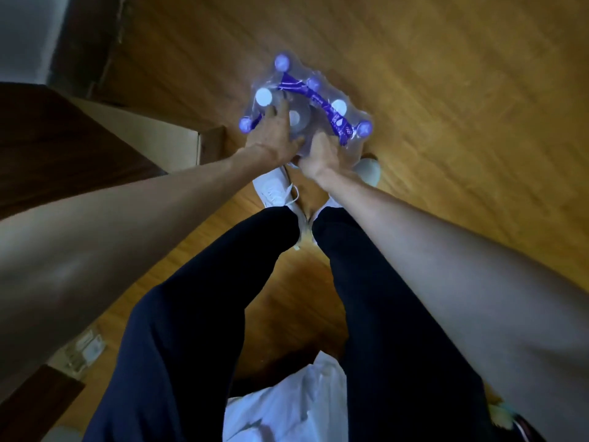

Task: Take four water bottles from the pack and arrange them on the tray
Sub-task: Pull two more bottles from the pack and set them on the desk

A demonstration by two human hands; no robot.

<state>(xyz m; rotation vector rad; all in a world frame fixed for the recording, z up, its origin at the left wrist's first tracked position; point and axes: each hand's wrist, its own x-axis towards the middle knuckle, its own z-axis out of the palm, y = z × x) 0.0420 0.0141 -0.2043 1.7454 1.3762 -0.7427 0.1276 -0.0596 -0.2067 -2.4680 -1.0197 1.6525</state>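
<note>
A shrink-wrapped pack of water bottles point(318, 97) with purple caps and a purple strap stands on the wooden floor in front of my feet. My left hand point(274, 135) lies on the near left of the pack, fingers spread over the wrap beside a white-capped bottle point(264, 96). My right hand point(322, 154) presses against the pack's near side, its fingers dug into the plastic. Another bottle top point(298, 118) shows between the two hands. No tray is in view.
A dark wooden cabinet point(57, 148) with a pale side panel point(153, 135) stands at the left. My white shoes point(274, 189) are just behind the pack. A white plastic bag point(302, 406) lies low between my legs. Wooden floor point(462, 90) spreads to the right.
</note>
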